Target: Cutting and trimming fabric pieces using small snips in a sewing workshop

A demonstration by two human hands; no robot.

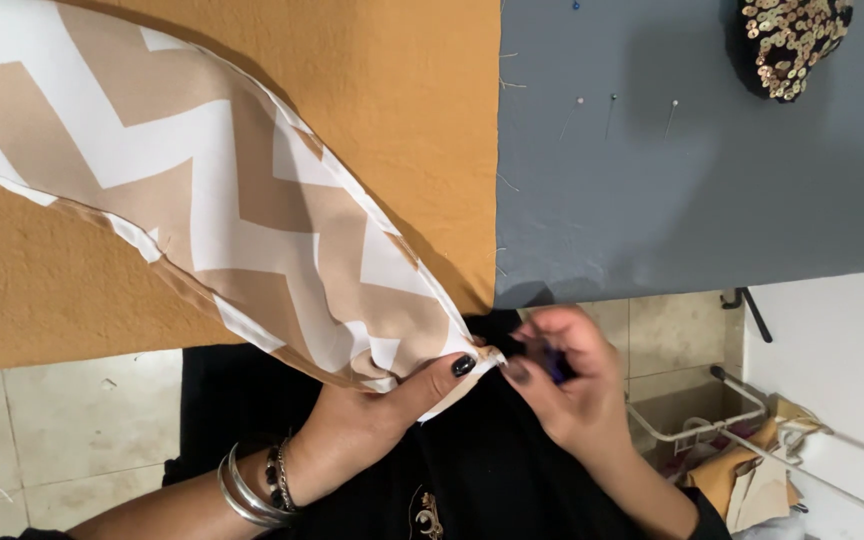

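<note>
A mustard cloth (402, 110) covers the work surface, and across it down to its near edge trails the chevron fabric strip (252, 210), unpinned along its visible length. At that edge the left hand (372, 415) pinches the strip's tip, so work looks barely begun. The right hand (567, 385), fingers pressed together on something small and purple (555, 365), meets the tip; three pins (612, 105) stand right of the cloth.

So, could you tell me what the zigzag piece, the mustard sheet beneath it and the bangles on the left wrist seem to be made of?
The zigzag piece looks like smooth woven cloth, tan and white, with a slight sheen and a soft fold. The left hand pinches its corner. The mustard sheet seems a matte woven fabric: loose threads fray at its edge. The bangles look like polished silvery metal, by their bright glint.
</note>
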